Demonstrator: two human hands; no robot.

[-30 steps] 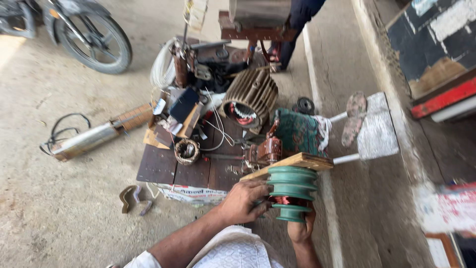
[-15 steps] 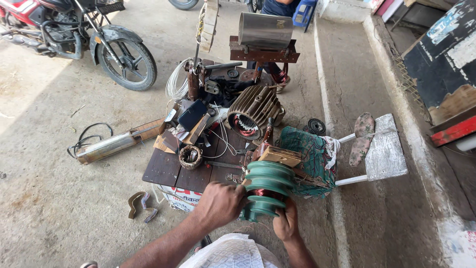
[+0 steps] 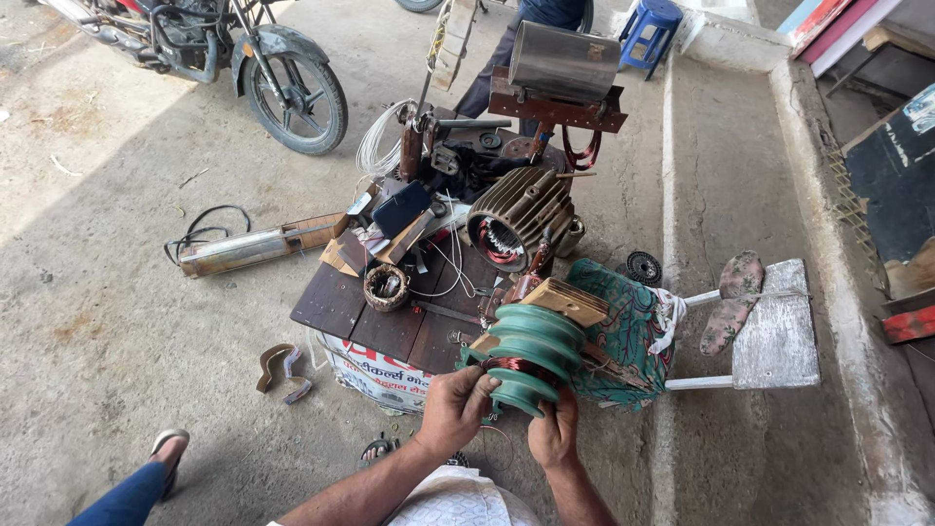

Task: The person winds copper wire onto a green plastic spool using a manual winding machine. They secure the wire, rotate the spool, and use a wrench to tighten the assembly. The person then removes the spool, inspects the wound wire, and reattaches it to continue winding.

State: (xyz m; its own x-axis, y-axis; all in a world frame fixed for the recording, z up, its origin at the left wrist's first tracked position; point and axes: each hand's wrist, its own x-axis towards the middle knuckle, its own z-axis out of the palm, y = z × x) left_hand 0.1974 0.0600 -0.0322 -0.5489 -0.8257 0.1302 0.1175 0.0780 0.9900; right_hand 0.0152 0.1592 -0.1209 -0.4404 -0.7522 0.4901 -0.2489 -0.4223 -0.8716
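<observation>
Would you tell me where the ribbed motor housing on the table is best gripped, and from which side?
Grip the ribbed motor housing across its finned barrel, from above. It lies on its side with its open end tilted toward the camera, copper windings showing inside, so fingers should stay off that mouth.

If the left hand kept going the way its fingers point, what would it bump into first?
Probably nothing new: the left hand already touches the green stepped winding former, at its copper wire coil.

I see bare forearms, my left hand (image 3: 454, 406) and right hand (image 3: 553, 433) gloveless, white cloth at my chest, a blue trouser leg, sandals.
</observation>
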